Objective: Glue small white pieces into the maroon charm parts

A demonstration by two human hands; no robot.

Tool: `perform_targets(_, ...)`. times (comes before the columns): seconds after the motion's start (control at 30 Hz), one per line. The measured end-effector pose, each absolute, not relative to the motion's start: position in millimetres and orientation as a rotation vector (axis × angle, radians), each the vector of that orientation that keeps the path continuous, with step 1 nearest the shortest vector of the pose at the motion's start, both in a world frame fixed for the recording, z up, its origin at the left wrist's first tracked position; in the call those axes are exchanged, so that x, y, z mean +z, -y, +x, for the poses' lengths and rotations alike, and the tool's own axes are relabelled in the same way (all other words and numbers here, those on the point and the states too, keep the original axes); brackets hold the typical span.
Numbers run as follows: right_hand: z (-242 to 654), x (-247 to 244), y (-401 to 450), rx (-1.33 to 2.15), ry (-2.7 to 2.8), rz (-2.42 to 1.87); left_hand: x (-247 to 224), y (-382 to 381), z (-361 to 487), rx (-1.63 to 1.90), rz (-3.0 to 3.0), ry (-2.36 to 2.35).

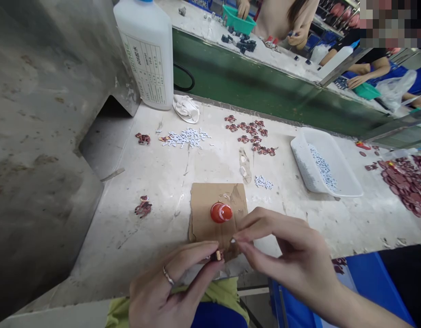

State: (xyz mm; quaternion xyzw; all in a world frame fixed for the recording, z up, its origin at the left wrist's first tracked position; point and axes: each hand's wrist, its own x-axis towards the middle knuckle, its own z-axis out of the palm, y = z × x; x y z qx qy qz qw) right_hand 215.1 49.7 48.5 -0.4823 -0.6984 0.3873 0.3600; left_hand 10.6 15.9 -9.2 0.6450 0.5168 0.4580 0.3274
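Note:
My left hand (pixel 176 278), with a ring on one finger, is closed on a small brown figurine (pixel 217 256) with a tan patch, held over the front of the table. To its right, my right hand (pixel 281 246) pinches a tiny white piece (pixel 233 240) between thumb and fingertip, apart from the figurine. Just beyond both hands, a small red cup (pixel 221 212) with white around its rim stands on a square of brown cardboard (pixel 200 200). Small white pieces lie in a larger heap (pixel 188 137) and a smaller pile (pixel 264 182).
Brown figurines (pixel 253 130) cluster at the back, with others at left. A white tub (pixel 347 171) of small pieces stands right, near many brown parts (pixel 404 182). A big white bottle (pixel 150 59) stands beside a metal housing (pixel 43 114). Co-workers' hands (pixel 299 37) work beyond the green divider (pixel 230 68).

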Motion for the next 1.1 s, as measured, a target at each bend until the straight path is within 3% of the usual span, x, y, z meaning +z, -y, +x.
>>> perform_targets(0.37, 209.2, 35.4, -44.0, 1.136, 1.77, -1.192, -6.1, -19.1, 10.1, 1.183, 1.709, -1.359)
perform_targets(0.73, 217.1, 46.0, -33.1, 0.466, 2.363, -0.994, -8.5, -27.6, 15.6, 1.365, 1.822, -1.227)
perform_targets(1.1, 205.8, 37.3, -41.6, 1.14, 1.854, -1.18, -8.7, -18.9, 11.3, 1.268, 1.803, -1.356)
